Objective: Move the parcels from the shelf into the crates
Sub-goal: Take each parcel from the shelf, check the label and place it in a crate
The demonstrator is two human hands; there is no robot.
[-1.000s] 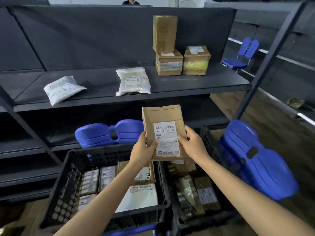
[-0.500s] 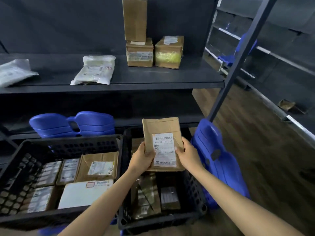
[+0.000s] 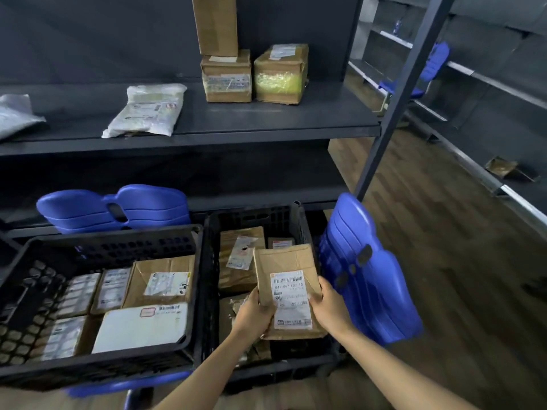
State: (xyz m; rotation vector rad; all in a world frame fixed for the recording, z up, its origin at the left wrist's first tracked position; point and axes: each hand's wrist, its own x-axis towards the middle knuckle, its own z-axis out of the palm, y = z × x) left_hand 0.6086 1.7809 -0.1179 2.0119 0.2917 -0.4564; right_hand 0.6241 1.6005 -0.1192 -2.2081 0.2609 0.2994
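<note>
The tall cardboard box (image 3: 216, 25) at twelve o'clock is cut off by the top edge, and the grey bag (image 3: 14, 116) at nine o'clock is cut off by the left edge. The print on the labels is too small to be read, and the fingers behind the held parcel are hidden. Much of what lies in the right crate (image 3: 251, 217) is covered by that parcel and the hands, so its contents cannot be counted. Two black crates are seen side by side at six o'clock, and at least five labelled parcels are made out in the left crate (image 3: 112, 247). Five parcels are counted on the shelf (image 3: 266, 122). Three are cardboard boxes: the tall one is stood on the low box (image 3: 226, 76), with the taped box (image 3: 281, 74) just beside it at three o'clock. Two are bags, the white bag (image 3: 146, 112) lying at nine o'clock of the boxes. The brown parcel (image 3: 288, 294) is held over the right crate, label up. Its lower left edge is gripped by the left hand (image 3: 254, 313) and its lower right edge by the right hand (image 3: 328, 309), each thumb pressed on the labelled face. Whether it touches the parcels beneath cannot be told.
</note>
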